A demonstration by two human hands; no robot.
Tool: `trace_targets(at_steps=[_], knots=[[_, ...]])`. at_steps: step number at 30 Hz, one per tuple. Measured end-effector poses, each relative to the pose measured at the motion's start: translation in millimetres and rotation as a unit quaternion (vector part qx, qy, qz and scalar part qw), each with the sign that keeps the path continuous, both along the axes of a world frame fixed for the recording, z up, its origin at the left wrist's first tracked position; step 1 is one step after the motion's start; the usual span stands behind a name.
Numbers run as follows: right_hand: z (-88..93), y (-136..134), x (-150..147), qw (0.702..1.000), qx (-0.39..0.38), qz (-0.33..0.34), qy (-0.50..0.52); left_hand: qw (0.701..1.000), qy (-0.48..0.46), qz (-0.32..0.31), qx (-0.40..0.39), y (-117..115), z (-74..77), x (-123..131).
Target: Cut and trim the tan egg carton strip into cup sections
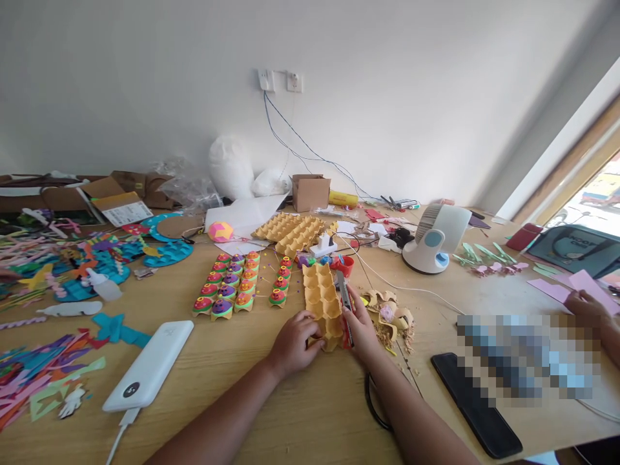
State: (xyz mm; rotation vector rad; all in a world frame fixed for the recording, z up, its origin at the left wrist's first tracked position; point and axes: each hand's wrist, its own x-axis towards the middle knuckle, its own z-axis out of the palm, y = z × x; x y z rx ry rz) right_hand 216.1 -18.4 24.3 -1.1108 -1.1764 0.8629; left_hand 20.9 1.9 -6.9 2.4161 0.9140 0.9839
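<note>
A strip of yellow egg carton lies on the wooden table in front of me. My left hand is closed on its near left edge and holds it down. My right hand grips a utility knife with a red and grey body, its blade end against the right side of the carton strip. Cut carton scraps are piled just right of my right hand.
Rows of painted carton cups stand left of the strip, whole egg trays behind. A white power bank, a black phone, a small fan and coloured paper cutouts lie around. Another person's hand rests far right.
</note>
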Motion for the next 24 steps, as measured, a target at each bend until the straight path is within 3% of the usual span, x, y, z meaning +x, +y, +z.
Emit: trace_targets(at_steps=[11, 16, 20, 24], knots=[[8.7, -4.6, 1.6, 0.987, 0.048, -0.022, -0.15, 1.0, -0.007, 0.003, 0.015, -1.5, 1.2, 1.8], [39.9, -16.7, -2.1, 0.97, 0.036, -0.068, -0.232, 1.0, 0.002, 0.005, 0.007, -1.0, 0.5, 2.0], [65.9, -42.6, -7.8, 0.924, -0.051, 0.002, -0.378, 1.0, -0.002, 0.004, 0.016, 0.4, -1.2, 2.1], [57.1, -76.0, -11.5, 0.88, -0.091, -0.005, -0.467, 1.0, -0.009, 0.014, 0.024, 0.6, -0.2, 2.5]])
